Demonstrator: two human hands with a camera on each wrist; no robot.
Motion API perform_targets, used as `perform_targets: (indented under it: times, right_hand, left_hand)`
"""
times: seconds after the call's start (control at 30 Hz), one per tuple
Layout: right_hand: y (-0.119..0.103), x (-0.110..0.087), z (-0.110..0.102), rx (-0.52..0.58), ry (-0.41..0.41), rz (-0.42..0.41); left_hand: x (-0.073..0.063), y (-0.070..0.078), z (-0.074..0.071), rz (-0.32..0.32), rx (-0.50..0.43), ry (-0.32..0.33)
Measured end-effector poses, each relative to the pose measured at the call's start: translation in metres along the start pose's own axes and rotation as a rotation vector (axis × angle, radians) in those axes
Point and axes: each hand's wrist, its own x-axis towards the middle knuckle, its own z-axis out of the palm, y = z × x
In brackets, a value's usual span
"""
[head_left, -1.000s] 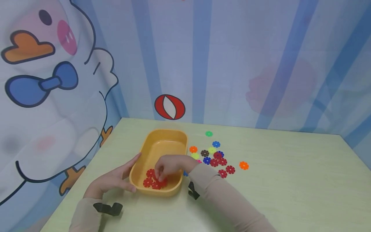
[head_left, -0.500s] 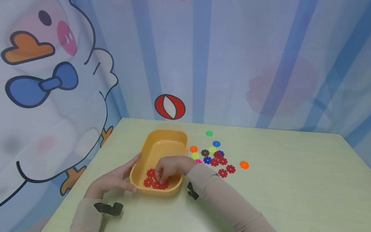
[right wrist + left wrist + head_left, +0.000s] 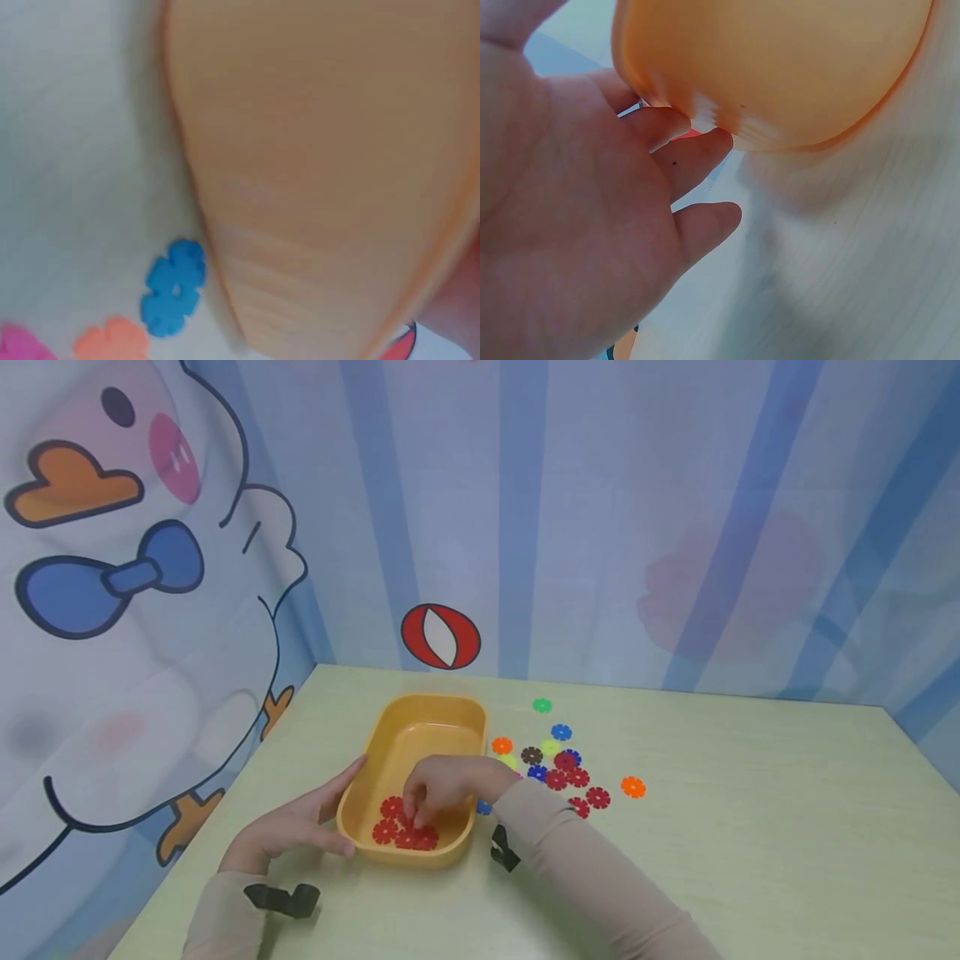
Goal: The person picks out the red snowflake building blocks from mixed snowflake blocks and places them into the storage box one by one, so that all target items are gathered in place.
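A yellow plastic tray stands on the table, with several red notched plastic discs lying at its near end. My left hand rests against the tray's near left corner, its fingers along the outer left wall and the thumb at the front. In the left wrist view, the straight fingertips touch the outer wall and the little finger stands off it. Inside the tray my right hand has its fingers bent down among the red discs, pinching one that the fingertips partly hide.
Right of the tray lie loose discs: dark red, brown, green, yellow, blue and orange. A blue disc sits close beside the tray wall. A printed curtain hangs behind the table.
My right hand has shifted slightly among the red discs, uncovering more of the rightmost one. The left hand and the tray stay in place.
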Motion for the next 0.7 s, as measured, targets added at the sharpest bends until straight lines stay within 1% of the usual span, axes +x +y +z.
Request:
perform_targets:
  times: [0.13,0.3,0.47,0.53,0.7]
  right_hand:
    - [0.004,-0.011,-0.011,0.005,0.04,-0.074]
    - [0.012,-0.033,-0.025,0.034,0.109,-0.144]
    - [0.023,-0.057,-0.035,0.026,0.173,-0.148]
    - [0.031,-0.065,-0.038,0.017,0.199,-0.137]
    - [0.05,-0.087,-0.04,0.046,0.24,-0.123]
  left_hand:
    - [0.001,0.0,0.0,0.002,-0.003,0.001]
    - [0.001,0.0,0.001,0.0,0.001,0.007]
    - [0.0,0.0,0.001,0.008,-0.003,0.016]
    - [0.0,0.0,0.001,0.011,-0.003,0.016]
    - [0.0,-0.001,0.001,0.012,0.003,0.019]
